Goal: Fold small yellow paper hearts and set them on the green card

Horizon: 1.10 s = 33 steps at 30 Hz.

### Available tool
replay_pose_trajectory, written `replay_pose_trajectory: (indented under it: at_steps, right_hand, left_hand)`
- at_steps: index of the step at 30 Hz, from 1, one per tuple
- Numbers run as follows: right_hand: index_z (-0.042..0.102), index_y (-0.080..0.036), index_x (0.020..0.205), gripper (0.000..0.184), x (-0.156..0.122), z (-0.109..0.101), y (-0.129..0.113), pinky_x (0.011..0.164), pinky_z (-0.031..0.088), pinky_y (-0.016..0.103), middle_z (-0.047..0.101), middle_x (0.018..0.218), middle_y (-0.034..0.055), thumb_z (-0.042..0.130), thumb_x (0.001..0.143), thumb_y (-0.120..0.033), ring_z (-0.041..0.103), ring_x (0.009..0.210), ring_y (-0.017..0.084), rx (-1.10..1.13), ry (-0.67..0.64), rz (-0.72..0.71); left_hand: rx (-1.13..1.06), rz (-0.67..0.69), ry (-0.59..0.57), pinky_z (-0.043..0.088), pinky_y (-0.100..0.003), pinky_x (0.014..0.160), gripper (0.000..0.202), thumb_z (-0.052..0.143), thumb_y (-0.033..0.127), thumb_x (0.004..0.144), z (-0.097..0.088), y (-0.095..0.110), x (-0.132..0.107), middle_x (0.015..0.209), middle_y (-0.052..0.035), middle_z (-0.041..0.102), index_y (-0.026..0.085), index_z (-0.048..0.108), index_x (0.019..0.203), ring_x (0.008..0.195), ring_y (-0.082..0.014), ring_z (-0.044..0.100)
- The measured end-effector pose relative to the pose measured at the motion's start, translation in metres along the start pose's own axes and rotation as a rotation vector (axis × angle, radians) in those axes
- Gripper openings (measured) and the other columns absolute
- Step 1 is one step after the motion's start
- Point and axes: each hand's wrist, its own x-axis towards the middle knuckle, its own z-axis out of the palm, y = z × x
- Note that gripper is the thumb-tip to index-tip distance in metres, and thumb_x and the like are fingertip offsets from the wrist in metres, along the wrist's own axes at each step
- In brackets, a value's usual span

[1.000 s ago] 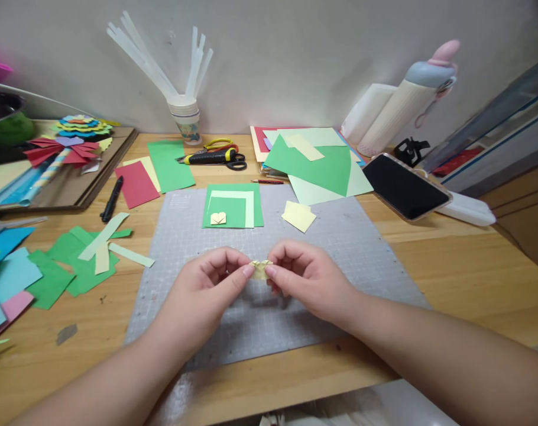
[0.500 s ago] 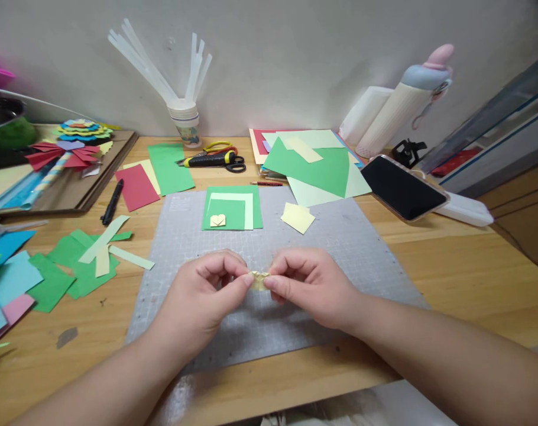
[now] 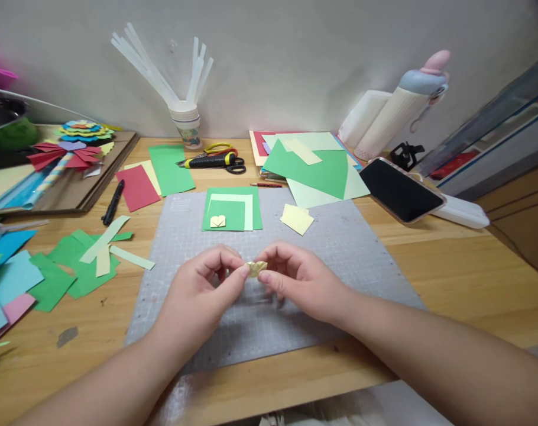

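Observation:
A small folded piece of pale yellow paper (image 3: 256, 269) is held up over the grey cutting mat (image 3: 189, 331). My left hand (image 3: 209, 290) pinches its left end between thumb and forefinger. At its right end, the thumb and forefinger of my right hand (image 3: 302, 281) close on the paper. Beyond my hands lies a stack of green squares (image 3: 231, 210) with a pale green L-shaped border, and a little folded yellow heart (image 3: 217, 221) rests on its lower left. Flat yellow paper pieces (image 3: 297, 219) lie to the right of that.
Green scraps and strips (image 3: 94, 272) cover the left of the table. Scissors (image 3: 237, 165), a black-and-yellow cutter (image 3: 209, 160) and a paper cup of white strips (image 3: 189, 130) stand or lie at the back. A phone (image 3: 402, 189) and a bottle (image 3: 391, 112) are at the right.
The folded yellow paper and both hands have shifted slightly up and left. My right fingers have moved closer to the left ones, and the paper is tilted differently.

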Motion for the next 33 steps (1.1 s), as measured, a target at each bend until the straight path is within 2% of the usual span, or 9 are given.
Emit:
replay_pose_trajectory:
  at_steps: [4, 9, 12, 15, 19, 22, 28, 30, 33]
  right_hand:
    - [0.055, -0.018, 0.084, 0.018, 0.001, 0.002, 0.001, 0.046, 0.041, 0.019, 0.055, 0.071, -0.0027, 0.064, 0.081, -0.034, 0.054, 0.057, 0.009, 0.109, -0.029, 0.093]
    - [0.058, -0.016, 0.079, 0.015, 0.001, -0.004, -0.003, 0.044, 0.039, 0.015, 0.061, 0.071, -0.0005, 0.065, 0.080, -0.029, 0.058, 0.055, 0.008, 0.371, -0.096, 0.205]
    - [0.060, -0.014, 0.079, 0.013, 0.001, -0.007, -0.005, 0.040, 0.039, 0.014, 0.062, 0.067, 0.0011, 0.063, 0.078, -0.026, 0.060, 0.053, 0.009, 0.569, -0.227, 0.277]
    - [0.060, -0.012, 0.078, 0.011, 0.000, -0.008, -0.004, 0.037, 0.039, 0.014, 0.060, 0.062, 0.0015, 0.059, 0.076, -0.023, 0.060, 0.050, 0.010, 0.677, -0.356, 0.355]
    - [0.057, -0.014, 0.076, 0.008, -0.001, -0.008, -0.003, 0.034, 0.037, 0.014, 0.058, 0.058, -0.0001, 0.055, 0.074, -0.021, 0.060, 0.047, 0.011, 0.714, -0.418, 0.444]
    - [0.055, -0.015, 0.074, 0.007, -0.002, -0.009, -0.005, 0.034, 0.036, 0.014, 0.058, 0.058, -0.0005, 0.056, 0.071, -0.021, 0.060, 0.046, 0.011, 0.698, -0.452, 0.478]
    - [0.054, -0.015, 0.076, 0.011, -0.002, -0.009, -0.006, 0.034, 0.035, 0.014, 0.057, 0.058, -0.0010, 0.056, 0.073, -0.026, 0.059, 0.045, 0.010, 0.654, -0.484, 0.516]
    - [0.054, -0.016, 0.078, 0.020, -0.001, -0.007, -0.006, 0.034, 0.034, 0.014, 0.057, 0.060, -0.0005, 0.051, 0.081, -0.036, 0.058, 0.046, 0.010, 0.601, -0.421, 0.460]
    - [0.053, -0.017, 0.082, 0.027, -0.001, -0.005, -0.006, 0.037, 0.032, 0.015, 0.056, 0.065, -0.0010, 0.048, 0.087, -0.043, 0.054, 0.048, 0.008, 0.383, -0.213, 0.268]
  left_hand:
    - [-0.056, -0.046, 0.029, 0.041, -0.022, 0.061, 0.012, 0.064, 0.028, 0.080, 0.001, 0.001, 0.000, 0.069, 0.0029, 0.060, 0.020, 0.061, 0.072, 0.065, -0.0111, 0.052]
    - [-0.243, -0.072, -0.109, 0.045, -0.022, 0.066, 0.006, 0.063, 0.025, 0.081, 0.001, 0.001, -0.002, 0.073, 0.0020, 0.062, 0.020, 0.063, 0.077, 0.069, -0.0107, 0.056]
    - [-0.293, -0.023, -0.148, 0.047, -0.025, 0.072, 0.010, 0.060, 0.021, 0.083, 0.001, -0.003, -0.005, 0.088, 0.0018, 0.060, 0.025, 0.059, 0.093, 0.079, -0.0127, 0.056]
    - [-0.100, 0.153, -0.129, 0.046, -0.028, 0.078, 0.028, 0.063, 0.017, 0.082, 0.001, -0.005, -0.008, 0.101, 0.0006, 0.054, 0.031, 0.054, 0.104, 0.092, -0.0157, 0.054]
    - [0.224, 0.511, -0.102, 0.042, -0.030, 0.089, 0.028, 0.061, 0.007, 0.080, -0.003, -0.002, -0.010, 0.105, -0.0016, 0.050, 0.029, 0.058, 0.098, 0.104, -0.0180, 0.051]
    - [0.371, 0.601, -0.097, 0.042, -0.029, 0.088, 0.028, 0.060, 0.003, 0.079, -0.005, 0.002, -0.010, 0.105, -0.0015, 0.051, 0.028, 0.061, 0.092, 0.100, -0.0173, 0.053]
    - [0.397, 0.585, -0.126, 0.043, -0.030, 0.084, 0.020, 0.060, 0.009, 0.081, -0.006, 0.004, -0.008, 0.100, -0.0022, 0.056, 0.027, 0.062, 0.087, 0.096, -0.0188, 0.055]
    - [0.325, 0.491, -0.147, 0.042, -0.029, 0.084, 0.014, 0.058, 0.011, 0.083, -0.005, 0.005, -0.007, 0.097, -0.0016, 0.056, 0.025, 0.059, 0.084, 0.095, -0.0179, 0.054]
    - [0.128, 0.243, -0.172, 0.041, -0.028, 0.080, 0.011, 0.054, 0.018, 0.085, -0.004, 0.006, -0.004, 0.089, -0.0006, 0.054, 0.022, 0.052, 0.075, 0.090, -0.0170, 0.053]
